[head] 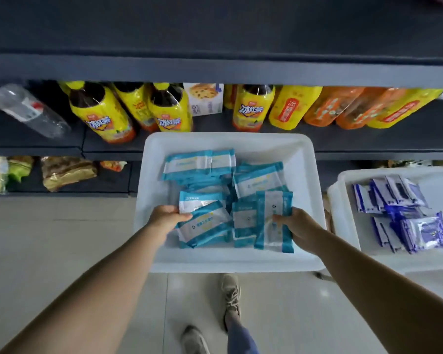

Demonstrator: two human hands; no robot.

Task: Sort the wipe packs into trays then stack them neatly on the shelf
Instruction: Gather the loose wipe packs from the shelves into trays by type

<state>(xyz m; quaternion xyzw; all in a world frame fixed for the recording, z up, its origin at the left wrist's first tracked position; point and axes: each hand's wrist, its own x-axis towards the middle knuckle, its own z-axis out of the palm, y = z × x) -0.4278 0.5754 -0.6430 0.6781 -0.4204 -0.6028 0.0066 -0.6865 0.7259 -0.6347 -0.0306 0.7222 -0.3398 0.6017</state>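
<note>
A white tray [302, 149] in the middle holds several light-blue wipe packs [256, 180] lying loosely. My left hand [165, 217] grips one light-blue pack [205, 226] at the tray's near left, thumb on top. My right hand [296, 226] pinches another light-blue pack [273, 223], which lies lengthwise at the near right. A second white tray [348, 190] at the right holds several dark-blue and purple wipe packs [404, 215].
Dark shelves [215, 70] run across the top. Yellow and orange drink bottles [169, 108], a clear bottle [26, 108] and a small box [205, 98] stand on the middle shelf. Snack bags [67, 171] lie on the lowest shelf at left. My shoes [232, 295] are on the tiled floor.
</note>
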